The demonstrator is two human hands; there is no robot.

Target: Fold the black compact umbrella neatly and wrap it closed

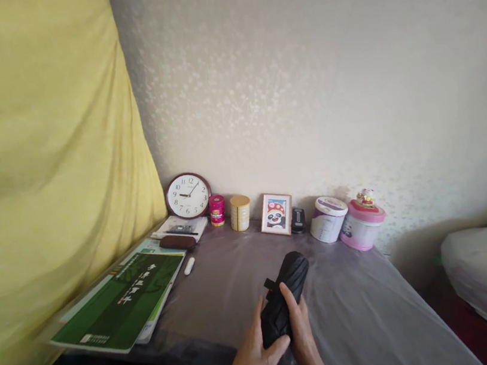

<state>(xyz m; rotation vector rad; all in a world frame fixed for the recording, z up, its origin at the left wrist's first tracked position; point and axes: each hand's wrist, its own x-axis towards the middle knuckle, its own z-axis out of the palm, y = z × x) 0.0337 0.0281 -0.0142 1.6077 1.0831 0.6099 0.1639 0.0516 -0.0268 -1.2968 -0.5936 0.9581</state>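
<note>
A folded black umbrella (293, 275) is held over the front part of the table, tilted with its far end up and to the right. My left hand (258, 349) wraps its lower end, thumb lying across the near side. Along the umbrella's right side, my right hand (299, 326) grips it with the thumb on top. A short black strap (270, 284) sticks out to the left of the umbrella. The fingers beneath the umbrella are mostly hidden.
Green books (121, 296) lie at left beside a brown case (177, 242) and a white oval object (189, 266). Along the wall stand a clock (188, 196), a pink can (217, 210), a yellow-lidded can (240, 213), a picture frame (276, 214) and two tubs (329, 220).
</note>
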